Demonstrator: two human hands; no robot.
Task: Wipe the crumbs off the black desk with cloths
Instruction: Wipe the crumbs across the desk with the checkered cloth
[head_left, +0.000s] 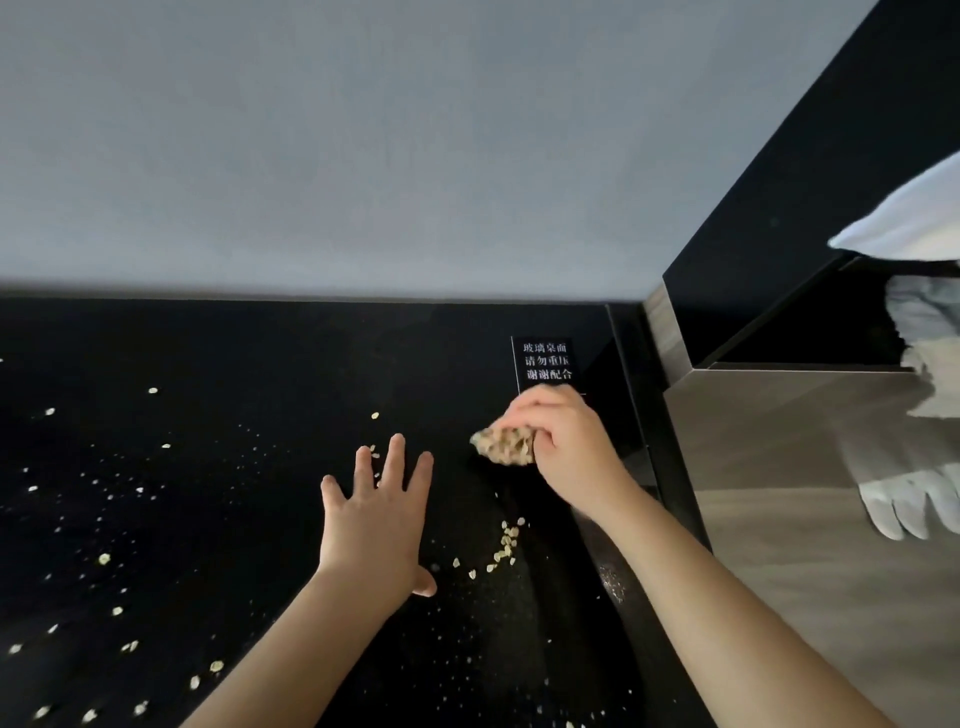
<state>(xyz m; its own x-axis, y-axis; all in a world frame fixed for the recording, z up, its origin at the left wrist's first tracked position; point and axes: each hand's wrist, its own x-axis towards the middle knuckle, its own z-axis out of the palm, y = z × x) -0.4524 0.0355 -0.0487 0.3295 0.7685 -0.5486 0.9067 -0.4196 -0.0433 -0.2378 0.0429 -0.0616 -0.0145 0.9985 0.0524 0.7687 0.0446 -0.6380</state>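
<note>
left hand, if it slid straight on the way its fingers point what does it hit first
The crumbs just off the fingertips of the left hand, if it stays low on the desk; past them, the wall.

Right hand (563, 441) gripping crumby cloth (506, 449), left hand (376, 512) flat (fingers (396, 457) spread), scattered crumbs (506, 543)

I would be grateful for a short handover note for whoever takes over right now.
Left hand: open, fingers spread over the desk, holding nothing.
Right hand: grips a crumb-speckled wad near the sign.
A white cloth lies far right, on the cabinet.
Done: hard to judge; some crumbs lie bunched by the right wrist.
Left: more scattered over the desk's left side.
</note>
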